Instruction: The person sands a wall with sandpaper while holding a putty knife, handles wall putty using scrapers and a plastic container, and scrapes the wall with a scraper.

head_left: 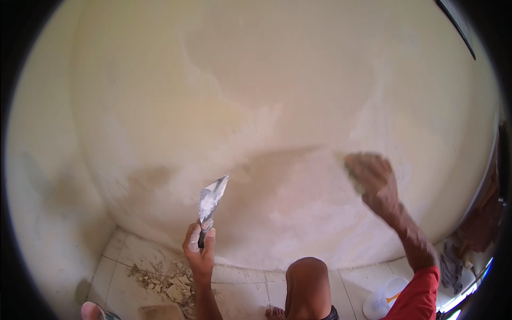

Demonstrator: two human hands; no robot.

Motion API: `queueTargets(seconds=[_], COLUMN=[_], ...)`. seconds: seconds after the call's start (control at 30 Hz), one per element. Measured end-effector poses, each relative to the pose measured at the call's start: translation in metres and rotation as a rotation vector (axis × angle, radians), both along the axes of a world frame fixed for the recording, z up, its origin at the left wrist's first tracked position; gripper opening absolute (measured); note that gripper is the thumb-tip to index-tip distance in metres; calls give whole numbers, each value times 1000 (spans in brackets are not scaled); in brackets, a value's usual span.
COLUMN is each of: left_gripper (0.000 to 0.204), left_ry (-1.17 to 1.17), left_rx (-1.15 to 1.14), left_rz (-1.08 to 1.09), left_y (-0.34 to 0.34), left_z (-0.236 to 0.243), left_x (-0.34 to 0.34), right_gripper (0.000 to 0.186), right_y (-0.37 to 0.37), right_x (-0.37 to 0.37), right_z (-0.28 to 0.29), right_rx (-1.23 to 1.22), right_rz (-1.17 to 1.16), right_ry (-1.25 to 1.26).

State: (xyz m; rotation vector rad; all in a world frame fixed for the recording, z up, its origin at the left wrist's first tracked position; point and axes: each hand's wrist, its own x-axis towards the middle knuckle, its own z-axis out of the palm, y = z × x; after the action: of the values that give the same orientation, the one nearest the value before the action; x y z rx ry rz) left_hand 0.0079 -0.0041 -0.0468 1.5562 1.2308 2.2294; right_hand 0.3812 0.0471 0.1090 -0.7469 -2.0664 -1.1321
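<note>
My left hand [200, 246] grips the dark handle of a putty knife [213, 198], its blade tilted up and smeared with white putty. In front of me stands a wall [314, 69] with cream paint and large greyish-beige and whitish patches. At the right, my right hand [371, 173] is raised close to the wall's lower middle, its fingers curled and blurred by motion. A yellowish-green edge shows beside those fingers; what they hold cannot be made out.
Broken plaster chips and dust [169, 284] lie on the white floor tiles [242, 292] at lower left. A white tub [380, 303] stands by my right arm. Grey cloth [452, 266] hangs at far right. My bent knee [308, 280] is at bottom centre.
</note>
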Motion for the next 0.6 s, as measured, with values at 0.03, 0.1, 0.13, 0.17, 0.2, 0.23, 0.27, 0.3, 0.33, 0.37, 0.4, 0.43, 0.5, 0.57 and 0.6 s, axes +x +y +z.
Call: queueTargets(seconds=[0.03, 0.1, 0.13, 0.17, 0.2, 0.23, 0.27, 0.3, 0.33, 0.37, 0.4, 0.43, 0.5, 0.57, 0.6], left_gripper=[15, 15, 14, 25, 25, 27, 29, 29, 19, 12, 12, 11, 10, 11, 11], left_ry=[8, -10, -30, -17, -19, -35, -48, -49, -63, -76, -78, -84, -95, -92, -98], left_rx=[13, 40, 51, 24, 23, 8, -6, -3, 7, 20, 25, 28, 35, 12, 15], left_rz=[-5, -28, -58, -76, -63, -83, -96, -95, -75, -61, -62, -65, -70, -71, -71], left_y=[-3, -4, -4, -7, -9, -8, -8, -9, -10, -10, -10, -10, -11, -11, -10], left_z=[1, 7, 10, 10, 9, 7, 6, 7, 10, 13, 15, 16, 16, 16, 15], left_x=[0, 4, 7, 5, 3, 4, 4, 6, 7, 9, 10, 11, 10, 9, 8], right_gripper=[50, 50, 51, 52, 53, 53, 55, 56, 56, 57, 58, 58, 58, 58, 57], right_y=[0, 9, 16, 21, 26, 30, 37, 43, 51, 57, 60, 63, 63, 63, 63], right_x=[-8, -19, -20, -24, -28, -30, -33, -35, -38, -40, -43, -48, -58, -69, -76], right_z=[27, 74, 94, 110, 124, 137, 148, 158, 168, 178, 188, 195, 208, 221, 229], right_rx=[103, 308, 404, 429, 453, 456, 504, 552, 555, 574, 594, 598, 617, 635, 631], right_rz=[40, 103, 129, 105, 81, 78, 70, 61, 67, 67, 65, 65, 58, 52, 39], right_ry=[27, 15, -25, -44, -63, -67, -106, -146, -147, -132, -117, -127, -149, -174, -193])
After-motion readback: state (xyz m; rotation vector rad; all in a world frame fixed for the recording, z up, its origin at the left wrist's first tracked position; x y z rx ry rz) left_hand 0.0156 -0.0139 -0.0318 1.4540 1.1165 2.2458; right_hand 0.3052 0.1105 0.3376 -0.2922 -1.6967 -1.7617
